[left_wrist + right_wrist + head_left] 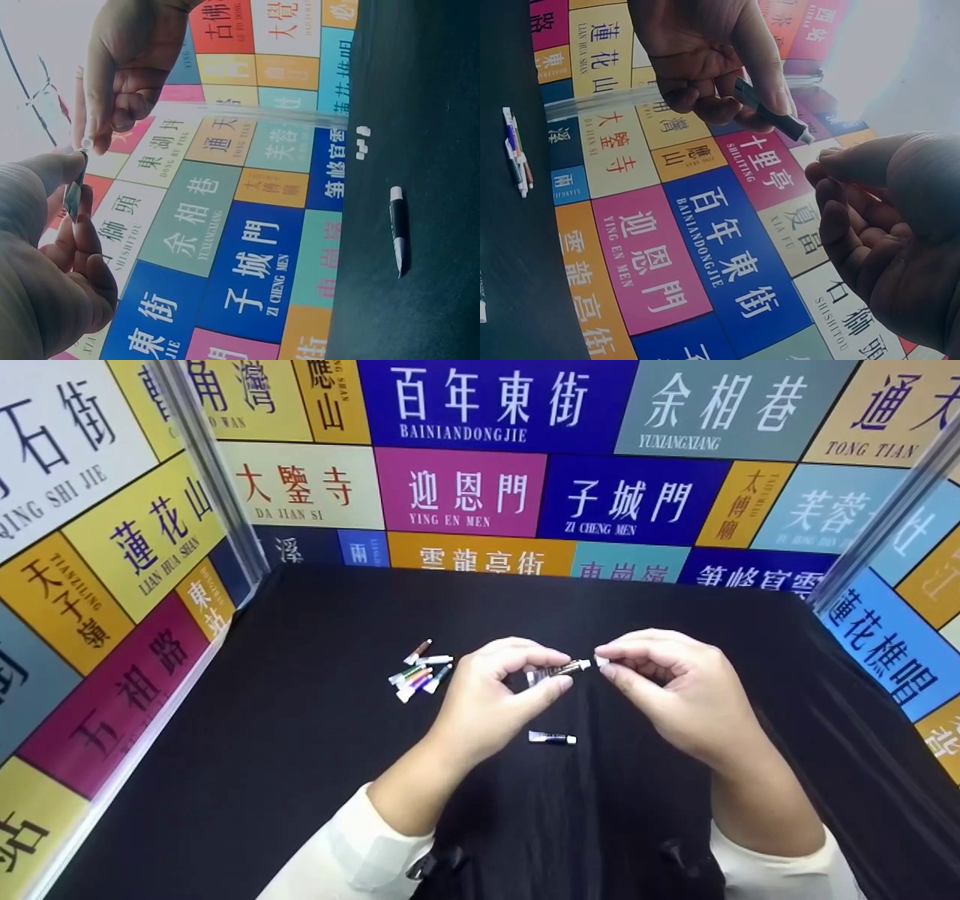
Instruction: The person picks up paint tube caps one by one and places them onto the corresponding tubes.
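Dark tube [553, 671] — level, nozzle toward right hand [675, 690]

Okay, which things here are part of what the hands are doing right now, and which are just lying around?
In hand:
- small dark tube with a white nozzle, held by the left hand
- small white cap, pinched by the right hand

Lying about:
- dark tube with a white cap on the black tablecloth
- pile of small coloured tubes
- small white caps

My head view is evenly lit and slightly soft, with bowed edges. Both my wrist views are dimmer, with overexposed white glare overhead.
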`<state>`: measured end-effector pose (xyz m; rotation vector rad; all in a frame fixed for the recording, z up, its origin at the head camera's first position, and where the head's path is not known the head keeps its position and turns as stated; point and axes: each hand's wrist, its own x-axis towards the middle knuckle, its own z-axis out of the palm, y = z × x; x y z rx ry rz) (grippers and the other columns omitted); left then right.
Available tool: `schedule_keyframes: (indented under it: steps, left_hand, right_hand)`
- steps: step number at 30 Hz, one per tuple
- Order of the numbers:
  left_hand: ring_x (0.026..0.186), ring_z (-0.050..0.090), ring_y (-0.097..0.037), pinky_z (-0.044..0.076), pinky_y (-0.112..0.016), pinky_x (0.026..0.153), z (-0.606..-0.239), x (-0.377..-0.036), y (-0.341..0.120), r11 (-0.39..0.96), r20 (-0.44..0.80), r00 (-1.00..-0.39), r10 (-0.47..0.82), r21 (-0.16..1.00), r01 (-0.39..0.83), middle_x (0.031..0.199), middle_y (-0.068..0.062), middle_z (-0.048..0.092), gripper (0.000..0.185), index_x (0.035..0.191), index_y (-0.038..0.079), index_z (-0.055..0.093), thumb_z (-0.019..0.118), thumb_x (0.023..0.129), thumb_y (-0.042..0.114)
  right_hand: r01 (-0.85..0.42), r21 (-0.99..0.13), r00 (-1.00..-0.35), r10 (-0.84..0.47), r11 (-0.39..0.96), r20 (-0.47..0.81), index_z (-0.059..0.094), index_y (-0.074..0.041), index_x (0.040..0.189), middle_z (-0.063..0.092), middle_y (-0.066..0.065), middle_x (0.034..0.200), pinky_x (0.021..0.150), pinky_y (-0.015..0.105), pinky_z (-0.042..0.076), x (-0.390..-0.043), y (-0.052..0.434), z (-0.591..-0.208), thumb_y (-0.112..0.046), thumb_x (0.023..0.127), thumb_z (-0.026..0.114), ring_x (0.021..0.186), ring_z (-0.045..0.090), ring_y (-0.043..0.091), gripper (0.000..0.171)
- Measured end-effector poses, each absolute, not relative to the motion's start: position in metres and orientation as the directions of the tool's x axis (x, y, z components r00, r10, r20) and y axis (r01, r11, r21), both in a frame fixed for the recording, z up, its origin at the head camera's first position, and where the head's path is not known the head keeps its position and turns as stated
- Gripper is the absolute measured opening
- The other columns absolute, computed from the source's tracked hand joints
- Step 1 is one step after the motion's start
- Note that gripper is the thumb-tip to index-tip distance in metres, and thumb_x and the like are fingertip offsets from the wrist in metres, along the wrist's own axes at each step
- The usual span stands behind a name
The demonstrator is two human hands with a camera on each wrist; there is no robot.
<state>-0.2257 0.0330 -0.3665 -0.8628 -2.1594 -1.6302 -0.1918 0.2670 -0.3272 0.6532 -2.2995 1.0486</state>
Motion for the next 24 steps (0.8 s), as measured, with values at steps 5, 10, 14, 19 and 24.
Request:
schedule_keyframes:
  steps: [5, 10, 14, 19, 24]
  left_hand:
    - [0.091, 0.067, -0.006, 0.057, -0.025, 0.081, -0.3669, -0.2254, 0.0339, 0.180, 0.583, -0.761, 0.284, 0.747, 0.640, 0.105, 0.009, 0.081, 0.020, 0.111, 0.019, 0.085, 0.087, 0.091, 0.022]
    - [0.093, 0.068, -0.005, 0.058, -0.025, 0.083, -0.3673, -0.2251, 0.0338, 0.181, 0.589, -0.753, 0.292, 0.739, 0.649, 0.107, 0.008, 0.081, 0.020, 0.112, 0.018, 0.085, 0.086, 0.092, 0.022]
    - [0.093, 0.068, -0.004, 0.058, -0.025, 0.083, -0.3671, -0.2249, 0.0338, 0.181, 0.594, -0.748, 0.296, 0.734, 0.655, 0.107, 0.008, 0.081, 0.020, 0.112, 0.018, 0.085, 0.086, 0.092, 0.023]
    - [0.090, 0.068, -0.004, 0.058, -0.025, 0.081, -0.3671, -0.2243, 0.0338, 0.174, 0.596, -0.746, 0.297, 0.734, 0.656, 0.106, 0.008, 0.082, 0.020, 0.111, 0.018, 0.085, 0.086, 0.092, 0.022]
    - [0.090, 0.068, -0.004, 0.058, -0.024, 0.081, -0.3679, -0.2243, 0.0338, 0.178, 0.595, -0.748, 0.295, 0.734, 0.655, 0.106, 0.008, 0.082, 0.020, 0.111, 0.018, 0.085, 0.087, 0.092, 0.022]
  right_hand:
    - [-0.624, -0.532, -0.744, -0.228, 0.572, 0.628, 0.086, -0.019, 0.106, 0.080, -0.005, 0.100, 0.069, 0.012, 0.051, -0.1918, 0.2654, -0.3279, -0.002, 0.089, 0.084, 0.077, 0.063, 0.007, 0.023]
    - [-0.630, -0.526, -0.743, -0.246, 0.572, 0.623, 0.086, -0.018, 0.106, 0.080, -0.006, 0.100, 0.070, 0.012, 0.051, -0.1926, 0.2636, -0.3285, -0.003, 0.089, 0.084, 0.079, 0.063, 0.007, 0.023]
    - [-0.633, -0.511, -0.739, -0.255, 0.582, 0.624, 0.086, -0.018, 0.106, 0.080, -0.007, 0.101, 0.070, 0.011, 0.050, -0.1932, 0.2632, -0.3288, -0.005, 0.090, 0.085, 0.081, 0.063, 0.005, 0.021]
    - [-0.634, -0.509, -0.737, -0.255, 0.583, 0.625, 0.086, -0.018, 0.106, 0.080, -0.007, 0.101, 0.070, 0.011, 0.050, -0.1930, 0.2632, -0.3297, -0.007, 0.090, 0.085, 0.080, 0.063, 0.004, 0.019]
    - [-0.621, -0.513, -0.749, -0.254, 0.593, 0.612, 0.086, -0.016, 0.106, 0.080, -0.008, 0.101, 0.069, 0.012, 0.050, -0.1929, 0.2624, -0.3292, -0.008, 0.091, 0.085, 0.079, 0.063, 0.005, 0.017]
